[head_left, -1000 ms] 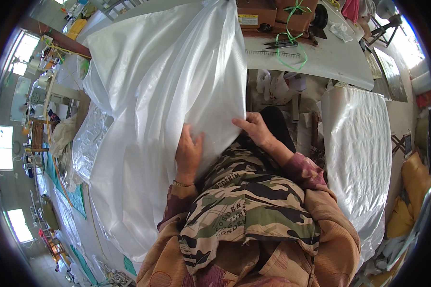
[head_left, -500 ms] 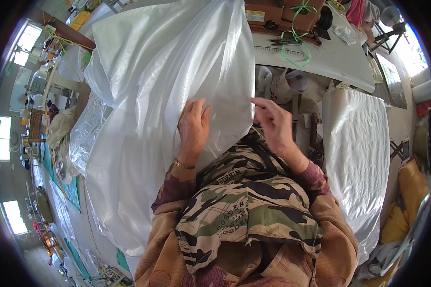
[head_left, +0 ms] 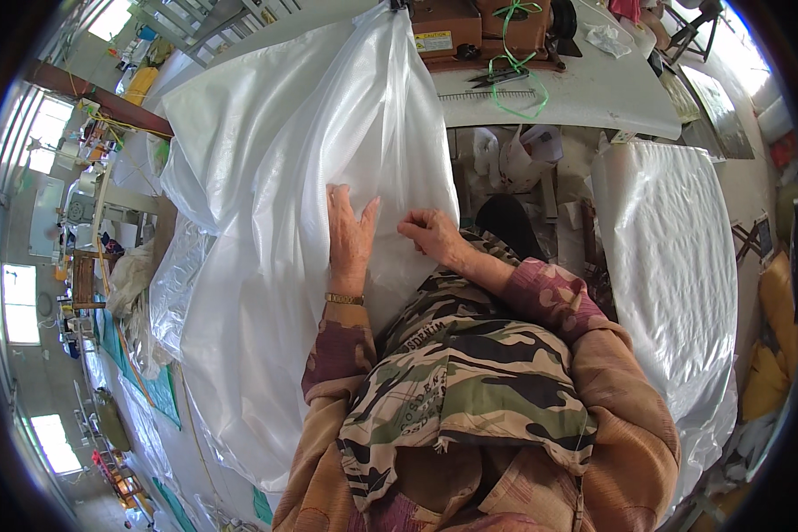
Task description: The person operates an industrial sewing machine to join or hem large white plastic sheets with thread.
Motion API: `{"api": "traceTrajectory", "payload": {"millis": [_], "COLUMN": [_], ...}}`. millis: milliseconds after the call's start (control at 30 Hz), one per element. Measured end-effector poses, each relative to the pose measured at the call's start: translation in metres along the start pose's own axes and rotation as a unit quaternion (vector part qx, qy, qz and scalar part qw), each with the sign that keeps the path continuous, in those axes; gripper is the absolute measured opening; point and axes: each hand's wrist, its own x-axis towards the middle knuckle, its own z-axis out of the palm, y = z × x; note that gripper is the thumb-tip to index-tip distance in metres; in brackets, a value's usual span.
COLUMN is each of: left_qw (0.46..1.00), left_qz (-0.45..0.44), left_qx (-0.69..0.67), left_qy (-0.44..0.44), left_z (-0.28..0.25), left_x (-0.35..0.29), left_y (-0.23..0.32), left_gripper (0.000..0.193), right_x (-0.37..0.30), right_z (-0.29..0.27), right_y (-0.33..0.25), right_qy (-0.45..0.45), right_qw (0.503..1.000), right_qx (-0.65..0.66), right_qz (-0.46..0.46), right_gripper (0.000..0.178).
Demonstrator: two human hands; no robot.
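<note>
Sheeting [head_left: 266,310] backs the spread left hand [head_left: 352,235]; the right hand [head_left: 433,238] curls (whether pinching anything, I cannot tell).

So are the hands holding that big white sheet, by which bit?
The left hand is open over the white sheet, with no grip showing. The right hand is curled near the sheet's right edge, but whether it pinches any can't be told.

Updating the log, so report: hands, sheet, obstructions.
Left hand open at sheet. Right hand curled near sheet's right edge, grip unclear. Sheet draped in folds. Nothing blocking the hands; snips aside on table.
</note>
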Motion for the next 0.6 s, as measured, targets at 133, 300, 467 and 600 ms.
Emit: {"api": "traceTrajectory", "payload": {"millis": [133, 300, 467, 600], "left_qw": [0.999, 0.994, 0.996, 0.992], "left_qz": [-0.015, -0.021, 0.008, -0.111], "left_qx": [-0.012, 0.067, 0.086, -0.049], "left_qy": [-0.034, -0.078, -0.032, -0.024], "left_z": [-0.001, 0.001, -0.004, -0.026], "left_x": [0.004, 0.002, -0.005, -0.004], "left_y": [0.006, 0.005, -0.011, -0.023], "left_gripper": [0.041, 0.032, 0.017, 0.007], "right_x": [-0.017, -0.031, -0.036, -0.035], "right_z": [-0.006, -0.008, -0.014, -0.013], "right_y": [-0.004, -0.009, -0.012, -0.004], "right_qy": [-0.016, -0.089, -0.096, -0.091], "right_qw": [0.999, 0.991, 0.992, 0.994], "right_qx": [0.023, 0.096, 0.085, 0.058], "right_qz": [-0.035, -0.015, -0.018, -0.024], "right_gripper": [0.025, 0.021, 0.018, 0.017]}}
